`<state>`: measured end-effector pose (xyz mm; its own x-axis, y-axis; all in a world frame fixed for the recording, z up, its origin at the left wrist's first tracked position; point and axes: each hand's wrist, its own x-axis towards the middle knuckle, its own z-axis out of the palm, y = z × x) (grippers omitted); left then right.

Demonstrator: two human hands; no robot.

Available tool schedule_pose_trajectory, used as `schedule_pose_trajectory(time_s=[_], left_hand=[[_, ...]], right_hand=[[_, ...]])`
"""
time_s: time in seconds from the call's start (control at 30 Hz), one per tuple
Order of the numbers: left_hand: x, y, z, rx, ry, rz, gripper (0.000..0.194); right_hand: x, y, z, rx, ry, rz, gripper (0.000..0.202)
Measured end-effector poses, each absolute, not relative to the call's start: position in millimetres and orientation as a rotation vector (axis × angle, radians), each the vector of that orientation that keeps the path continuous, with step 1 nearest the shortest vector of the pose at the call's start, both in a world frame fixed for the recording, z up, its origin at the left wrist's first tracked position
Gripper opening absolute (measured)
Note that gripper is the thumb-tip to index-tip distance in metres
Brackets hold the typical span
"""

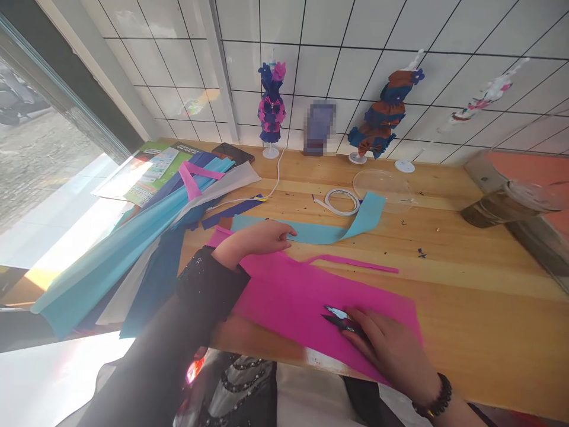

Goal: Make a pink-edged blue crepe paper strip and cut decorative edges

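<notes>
My left hand [265,238] reaches across the table with its fingers curled in at the light blue strip [320,233]. The strip runs beneath that hand, and its right end bends upward. My right hand [391,347] rests on a wide pink sheet [306,296] and holds small scissors [340,317], their blades slightly apart and pointing left. The sheet looks like crepe paper and lies near the table's front edge. Just above it is a narrow pink strip [360,263].
Long light blue sheets [133,243], along with white and dark blue ones, are piled at left. A white tape roll [342,202] lies by a clear plastic lid [384,188]. Decorated stands [272,110] line the tiled wall. A brown-filled cup [502,204] is at right.
</notes>
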<state>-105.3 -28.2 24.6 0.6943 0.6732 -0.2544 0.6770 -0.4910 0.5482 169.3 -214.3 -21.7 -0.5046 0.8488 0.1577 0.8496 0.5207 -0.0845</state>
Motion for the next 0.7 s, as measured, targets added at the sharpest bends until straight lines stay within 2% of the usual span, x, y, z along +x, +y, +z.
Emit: schedule_pose_trajectory(time_s=[0.4,0.7], left_hand=[[-126.3,-57.4,30.3,2.293,0.954,-0.134,0.035],[-112.7,-47.9,29.7,2.294,0.914,-0.174,0.038]], right_hand=[[285.1,-196.8,-34.7,-1.450,-2.628,0.152,0.029],[283.2,-187.0,-24.9,-1.509,-2.587,0.254,0.033]])
